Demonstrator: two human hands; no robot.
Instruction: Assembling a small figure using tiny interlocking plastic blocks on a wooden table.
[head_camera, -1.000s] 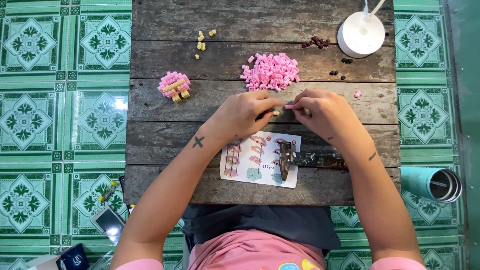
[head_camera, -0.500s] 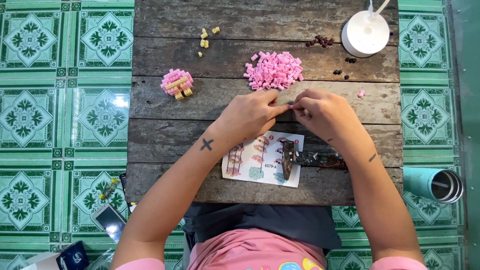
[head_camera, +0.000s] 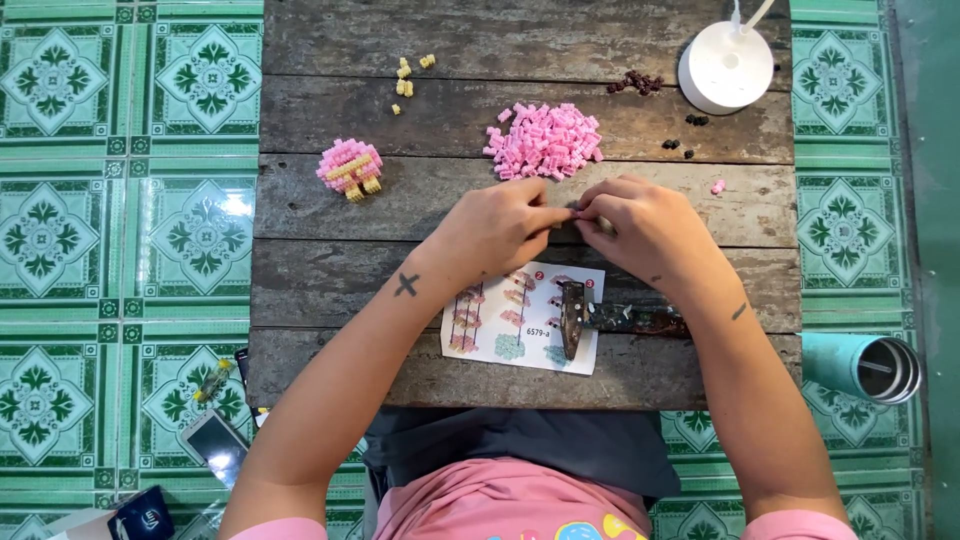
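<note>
My left hand (head_camera: 500, 228) and my right hand (head_camera: 645, 222) meet fingertip to fingertip over the wooden table (head_camera: 330, 290), pinching tiny pink bricks (head_camera: 573, 211) between them. Just beyond the hands lies a pile of pink bricks (head_camera: 545, 140). A small pink and yellow built model (head_camera: 350, 167) sits to the left. Under my wrists lies a printed instruction sheet (head_camera: 510, 325) with a dark metal tool (head_camera: 590, 315) resting across it.
A white round lamp base (head_camera: 726, 66) stands at the far right, with dark bricks (head_camera: 634, 81) beside it. Yellow bricks (head_camera: 408, 78) lie at the far middle. A teal flask (head_camera: 865, 363), a phone (head_camera: 215, 445) and small items lie on the green tiled floor (head_camera: 120, 200).
Both hands stay together at the same spot, with only slight finger movement on the small pink bricks. The view shifted slightly.
</note>
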